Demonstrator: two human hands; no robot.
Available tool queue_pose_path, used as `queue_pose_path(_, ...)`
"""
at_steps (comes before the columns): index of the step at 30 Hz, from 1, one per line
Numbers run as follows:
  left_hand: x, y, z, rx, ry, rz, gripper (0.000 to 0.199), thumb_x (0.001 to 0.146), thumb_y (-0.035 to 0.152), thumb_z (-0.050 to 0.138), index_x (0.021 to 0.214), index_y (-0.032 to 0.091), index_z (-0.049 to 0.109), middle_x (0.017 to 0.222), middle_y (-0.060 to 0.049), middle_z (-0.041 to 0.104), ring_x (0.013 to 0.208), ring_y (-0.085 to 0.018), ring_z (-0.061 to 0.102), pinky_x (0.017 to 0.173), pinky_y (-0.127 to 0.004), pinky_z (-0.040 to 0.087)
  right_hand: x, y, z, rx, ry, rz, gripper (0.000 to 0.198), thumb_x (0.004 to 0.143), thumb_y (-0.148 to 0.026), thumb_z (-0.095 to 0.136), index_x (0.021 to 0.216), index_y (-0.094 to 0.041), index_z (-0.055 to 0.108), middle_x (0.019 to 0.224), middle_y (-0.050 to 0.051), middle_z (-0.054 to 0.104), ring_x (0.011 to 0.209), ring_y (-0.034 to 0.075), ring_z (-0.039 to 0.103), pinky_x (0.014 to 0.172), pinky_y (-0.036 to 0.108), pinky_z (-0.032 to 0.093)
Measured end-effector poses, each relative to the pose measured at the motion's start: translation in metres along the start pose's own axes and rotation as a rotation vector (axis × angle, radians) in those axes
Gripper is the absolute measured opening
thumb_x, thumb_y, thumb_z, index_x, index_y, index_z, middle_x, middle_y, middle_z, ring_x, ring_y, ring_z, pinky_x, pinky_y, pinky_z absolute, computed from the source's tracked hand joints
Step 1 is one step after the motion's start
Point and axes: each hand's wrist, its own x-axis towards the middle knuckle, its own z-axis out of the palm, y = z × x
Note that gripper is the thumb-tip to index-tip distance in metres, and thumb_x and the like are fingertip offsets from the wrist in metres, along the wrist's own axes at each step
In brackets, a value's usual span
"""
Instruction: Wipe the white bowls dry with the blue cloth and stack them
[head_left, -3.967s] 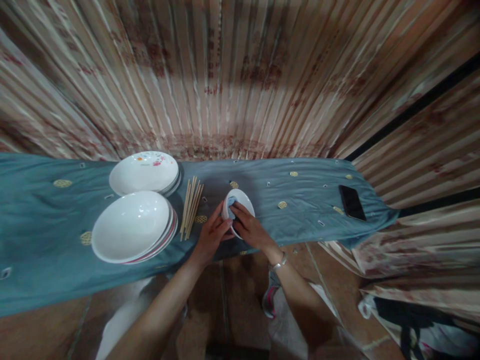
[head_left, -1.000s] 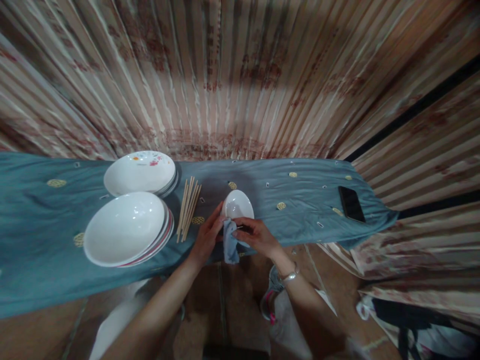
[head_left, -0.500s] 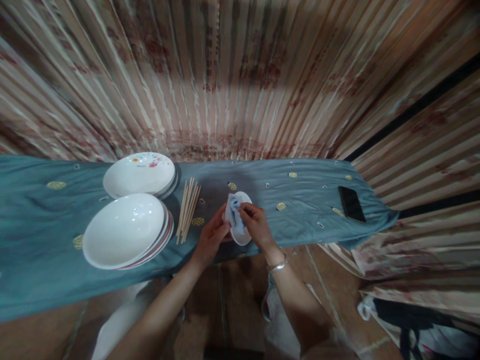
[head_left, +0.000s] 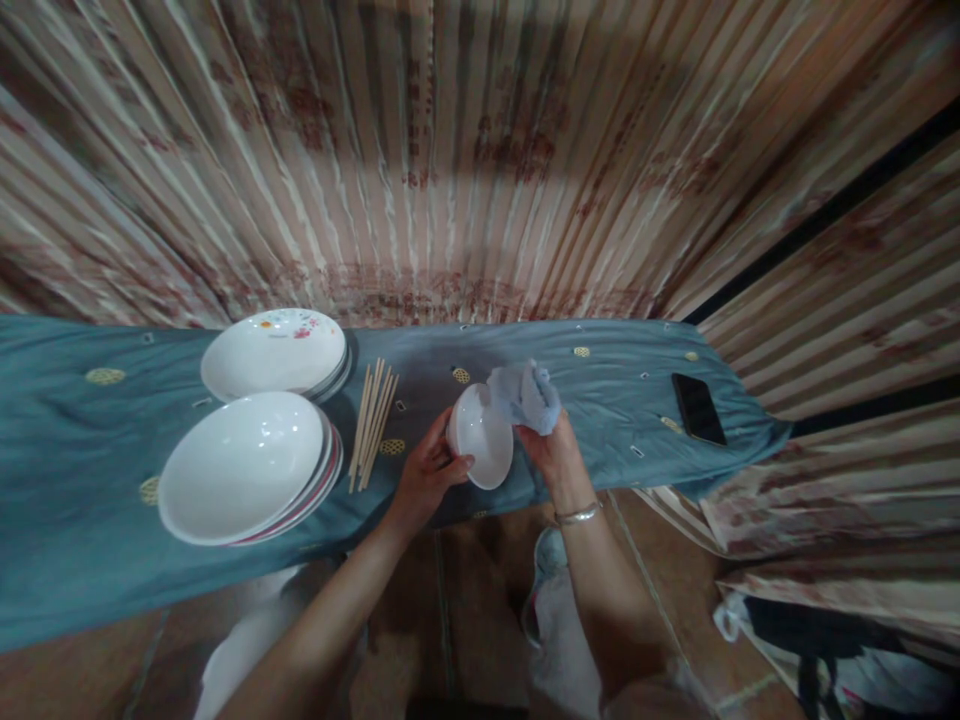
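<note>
Small white round bowl and soft light-blue cloth in two bare hands. The left hand [head_left: 429, 472] is curled partway around the small white round bowl [head_left: 486, 448], thumb over the near part of the rim, fingers along the outer left wall; the bowl is held tilted, its glossy interior facing the viewer. The right hand [head_left: 553, 450], wearing a silver-coloured metal bracelet [head_left: 577, 515], has hold of the soft light-blue cloth [head_left: 529, 395], which covers its fingertips, so their exact spread cannot be told. Half a second earlier the cloth lay bunched inside the bowl under the right fingers; it has since moved to the upper right rim, which it overlaps in view, leaving most of the interior exposed. Whether cloth and rim touch is unclear. Unchanged in arrangement on the blue-green patterned tablecloth [head_left: 607, 408]: the stack of large white bowls [head_left: 240, 468], the stack of white flower-decorated dishes [head_left: 274, 352] behind it, the thin pale wooden sticks [head_left: 373, 425] and the black rectangular phone [head_left: 699, 408].
</note>
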Motion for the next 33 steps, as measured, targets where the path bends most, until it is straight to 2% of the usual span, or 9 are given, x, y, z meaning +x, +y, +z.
queue_pose_path(3,0.001,0.003,0.004,-0.079,0.056,-0.042,0.094,0.062,0.027,0.081,0.146,0.023,0.039,0.097,-0.005,0.072,0.092,-0.026,0.069,0.075,-0.041,0.061,0.002,-0.002,-0.020,-0.078,0.024,0.026,0.034,0.077,-0.056,0.056,0.082,-0.024,0.067,0.081,0.007,0.073,0.083,0.024,0.067,0.068,0.035,0.054)
queue_pose_path(5,0.002,0.006,0.007,-0.144,0.079,-0.044,0.093,0.064,0.026,0.079,0.147,0.023,0.035,0.096,-0.005,0.071,0.092,-0.026,0.068,0.078,-0.044,0.061,-0.001,-0.002,-0.031,-0.113,0.075,0.051,0.033,0.076,-0.055,0.058,0.079,-0.023,0.067,0.072,0.006,0.071,0.072,0.023,0.066,0.062,0.034,0.054)
queue_pose_path(10,0.010,0.010,0.016,-0.262,0.103,0.003,0.079,0.067,0.021,0.074,0.137,0.027,0.038,0.119,-0.007,0.063,0.106,-0.026,0.063,0.085,-0.048,0.059,-0.009,-0.005,-0.048,-0.231,0.075,0.086,0.026,0.071,-0.046,0.063,0.080,-0.022,0.069,0.061,0.001,0.067,0.056,0.019,0.059,0.053,0.031,0.048)
queue_pose_path(14,0.018,0.011,0.022,-0.318,0.093,0.050,0.076,0.067,0.021,0.072,0.134,0.029,0.037,0.127,-0.007,0.058,0.111,-0.026,0.061,0.088,-0.048,0.057,-0.013,-0.004,-0.045,-0.345,0.073,0.109,0.024,0.073,-0.045,0.065,0.074,-0.022,0.071,0.053,-0.003,0.061,0.053,0.017,0.056,0.054,0.029,0.047)
queue_pose_path(19,0.027,0.008,0.031,-0.314,0.103,0.030,0.078,0.066,0.019,0.072,0.134,0.029,0.034,0.118,-0.005,0.060,0.105,-0.024,0.062,0.083,-0.042,0.060,-0.018,0.005,-0.023,-0.304,-0.055,0.186,0.037,0.068,-0.055,0.071,0.079,-0.020,0.070,0.074,0.003,0.071,0.075,0.020,0.064,0.076,0.034,0.052)
queue_pose_path(22,0.034,0.003,0.036,-0.320,0.101,0.006,0.083,0.065,0.018,0.073,0.137,0.028,0.032,0.113,-0.006,0.062,0.104,-0.024,0.062,0.080,-0.041,0.060,-0.017,0.011,-0.015,-0.203,0.025,0.264,0.038,0.058,-0.052,0.075,0.074,-0.018,0.068,0.066,0.002,0.069,0.062,0.018,0.062,0.067,0.033,0.052)
queue_pose_path(26,0.046,-0.002,0.043,-0.311,0.097,0.013,0.082,0.067,0.024,0.076,0.140,0.029,0.038,0.128,-0.010,0.059,0.119,-0.030,0.056,0.086,-0.047,0.057,-0.010,0.014,-0.019,-0.214,0.156,0.223,0.031,0.061,-0.046,0.070,0.071,-0.017,0.067,0.054,-0.002,0.063,0.050,0.014,0.056,0.053,0.026,0.044)
queue_pose_path(29,0.056,-0.005,0.049,-0.267,0.074,0.058,0.077,0.071,0.028,0.077,0.141,0.032,0.043,0.147,-0.007,0.048,0.133,-0.032,0.046,0.097,-0.050,0.050,-0.003,0.013,-0.025,-0.219,0.225,0.176,0.030,0.061,-0.045,0.068,0.073,-0.017,0.067,0.055,-0.002,0.064,0.052,0.014,0.057,0.052,0.024,0.042)
queue_pose_path(33,0.070,-0.012,0.059,-0.227,0.061,0.117,0.086,0.075,0.026,0.075,0.149,0.028,0.033,0.156,-0.008,0.038,0.142,-0.029,0.036,0.112,-0.045,0.036,0.011,0.014,-0.031,-0.223,0.317,0.104,0.028,0.059,-0.042,0.066,0.072,-0.017,0.067,0.057,-0.003,0.065,0.057,0.014,0.058,0.057,0.024,0.044)
